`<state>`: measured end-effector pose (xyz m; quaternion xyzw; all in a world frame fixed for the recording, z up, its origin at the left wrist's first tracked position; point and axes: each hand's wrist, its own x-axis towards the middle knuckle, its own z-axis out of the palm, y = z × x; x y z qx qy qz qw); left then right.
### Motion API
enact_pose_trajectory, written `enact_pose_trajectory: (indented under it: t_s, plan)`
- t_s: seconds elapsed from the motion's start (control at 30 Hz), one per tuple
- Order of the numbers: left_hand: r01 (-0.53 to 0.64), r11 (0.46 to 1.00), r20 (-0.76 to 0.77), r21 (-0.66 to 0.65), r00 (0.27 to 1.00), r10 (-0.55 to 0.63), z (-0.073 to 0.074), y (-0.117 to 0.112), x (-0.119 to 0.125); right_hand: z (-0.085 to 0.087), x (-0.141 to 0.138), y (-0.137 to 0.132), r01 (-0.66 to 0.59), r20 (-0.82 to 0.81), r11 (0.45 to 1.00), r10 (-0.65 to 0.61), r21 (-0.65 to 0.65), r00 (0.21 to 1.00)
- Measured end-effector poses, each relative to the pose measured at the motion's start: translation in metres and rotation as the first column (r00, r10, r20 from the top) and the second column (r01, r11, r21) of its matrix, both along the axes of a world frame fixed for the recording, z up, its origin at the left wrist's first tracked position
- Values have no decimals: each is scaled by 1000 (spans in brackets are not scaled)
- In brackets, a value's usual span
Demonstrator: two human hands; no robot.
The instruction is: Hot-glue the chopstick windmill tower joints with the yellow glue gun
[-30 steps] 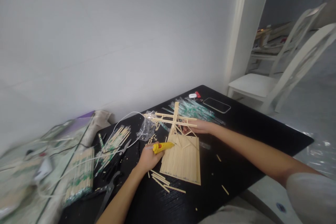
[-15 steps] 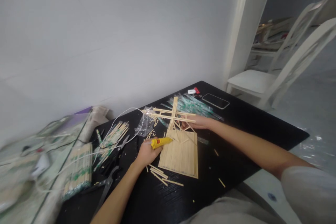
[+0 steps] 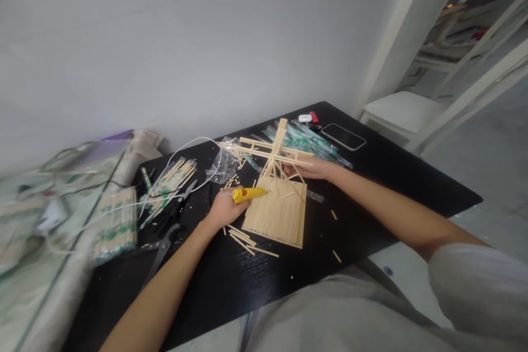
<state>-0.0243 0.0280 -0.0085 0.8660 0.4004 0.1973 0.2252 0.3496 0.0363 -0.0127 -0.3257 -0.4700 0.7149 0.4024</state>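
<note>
My left hand (image 3: 227, 210) is closed round a yellow hot glue gun (image 3: 249, 194), its nozzle pointing right at the model's base. On the table stands a model built of chopsticks (image 3: 275, 153), with crossed arms over splayed legs. Under those legs lies a flat base of chopsticks laid side by side (image 3: 277, 221). Behind the model's right side is my right hand (image 3: 304, 166), its fingers closed at the sticks and partly hidden by them. Short cut sticks (image 3: 242, 237) lie loose just in front of the base, near my left hand.
Wrapped chopstick bundles (image 3: 115, 225) and scissors (image 3: 163, 247) lie to the left, with a white cord (image 3: 119, 210) crossing over. Empty plastic sleeves (image 3: 311, 140), a phone (image 3: 344, 136) and a white case (image 3: 304, 118) lie at the back right. A wall borders the black table (image 3: 259, 286).
The view has shifted, so the table and both hands sit higher in the picture. Both hands keep their holds, and the glue gun stays over the base.
</note>
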Motion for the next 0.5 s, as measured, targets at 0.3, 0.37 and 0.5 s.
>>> enact_pose_trajectory:
  t_s: [0.3, 0.37, 0.5]
  plan:
    - [20, 1000, -30, 21, 999, -19, -4, 0, 1, -9, 8, 1, 51, 37, 998, -49, -48, 998]
    - [19, 1000, -26, 18, 999, -18, -4, 0, 2, -10, 8, 1, 67, 43, 997, -65, -49, 997]
    - [18, 1000, -11, 21, 1000, -18, -4, -2, 3, -7, 8, 0, 82, 72, 994, -77, -76, 994]
